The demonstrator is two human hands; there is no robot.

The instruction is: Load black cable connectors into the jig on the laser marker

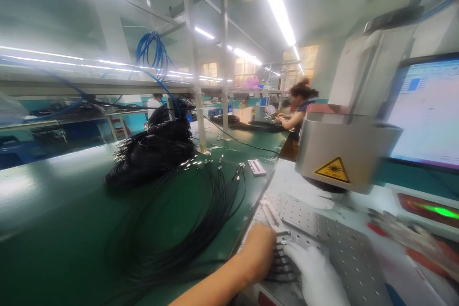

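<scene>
My left hand (258, 251) is bare and closed at the left edge of a metal fixture, its fingers curled out of sight. My right hand (317, 272) wears a white glove; its fingers are drawn together, with the tips by the metal fixture (283, 233). Several black cables (281, 267) lie side by side between my hands, and what each hand grips is hidden. Leftward on the green table (60, 248) is a loose coil of black cables (201, 234) with shiny metal ends.
A laser head (324, 153) with a yellow warning sign hangs over a perforated plate (344, 253). Gloves (405, 234) and a monitor (426, 110) are at right. A big black cable heap (154, 153) stands near a post (199, 119). A co-worker (297, 110) sits farther back.
</scene>
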